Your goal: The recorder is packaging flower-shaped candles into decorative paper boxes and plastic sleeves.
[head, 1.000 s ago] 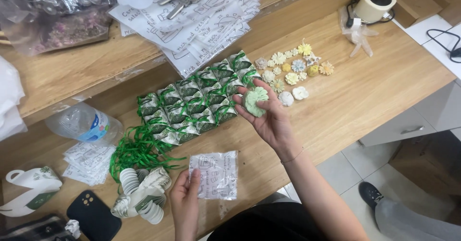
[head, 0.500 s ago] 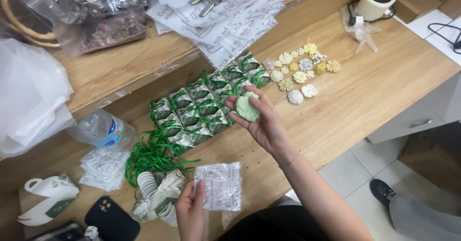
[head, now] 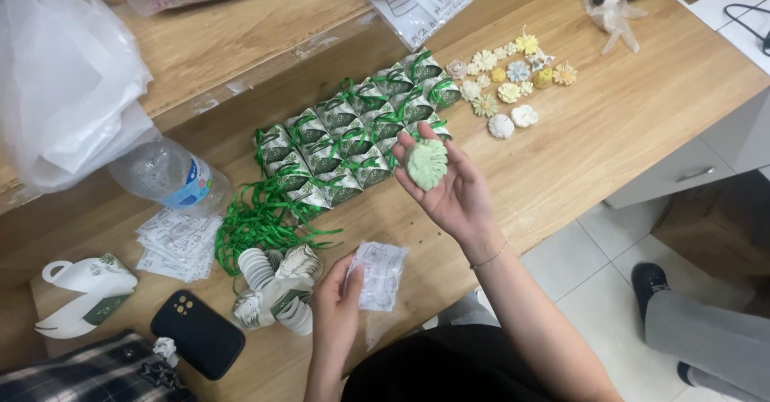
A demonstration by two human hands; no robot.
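Observation:
My right hand (head: 451, 189) is raised palm up over the wooden table (head: 609, 137) and holds a pale green, shell-shaped piece (head: 426, 163) on its fingers. My left hand (head: 337, 315) is near the table's front edge, pinching a small clear printed plastic bag (head: 378, 272) that is lifted and partly folded. Behind my right hand lie rows of small green-and-white wrapped packets tied with green ribbon (head: 353, 133).
Several small flower-shaped pieces (head: 505, 81) lie at the back right. Loose green ribbon (head: 261, 222), a stack of white paper cups (head: 277, 294), a black phone (head: 197, 334), a plastic bottle (head: 172, 176), flat bags (head: 172, 246) and a white bag (head: 64, 81) lie left. Another person's shoe (head: 650, 280) is on the floor.
My right hand turned the green piece up onto its open fingers. My left hand lifted the clear bag off the table and gathered it. The view shifted down and left.

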